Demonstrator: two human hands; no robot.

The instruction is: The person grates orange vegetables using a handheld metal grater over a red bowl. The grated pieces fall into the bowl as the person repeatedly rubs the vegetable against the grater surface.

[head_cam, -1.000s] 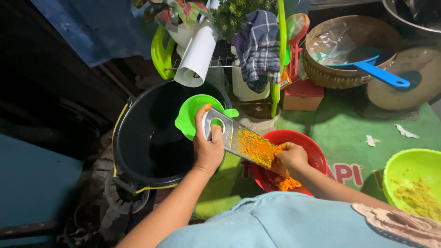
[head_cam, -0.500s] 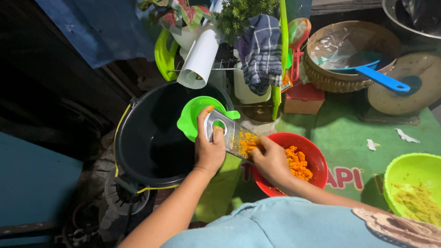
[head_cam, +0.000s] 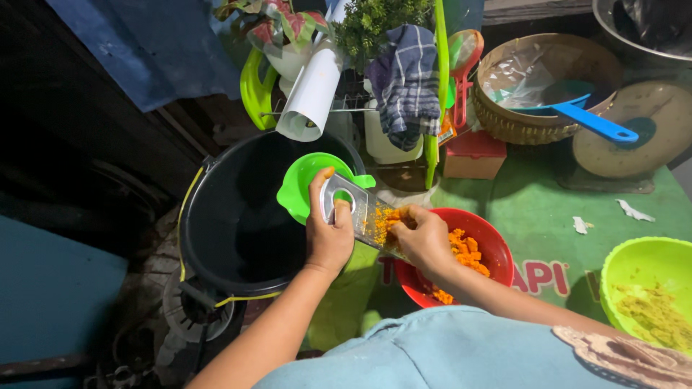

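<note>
Head view: grater (head_cam: 364,212) between hands.

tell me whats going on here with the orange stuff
A person is grating something orange. The left hand grips the top of a flat metal grater, tilted over a red bowl. The right hand presses against the grater's face, where orange shreds cling. Orange chunks sit in the red bowl. A green bowl rests on the rim of a black bucket just behind the grater, and a lime green bowl of yellowish gratings sits to the right.
</note>
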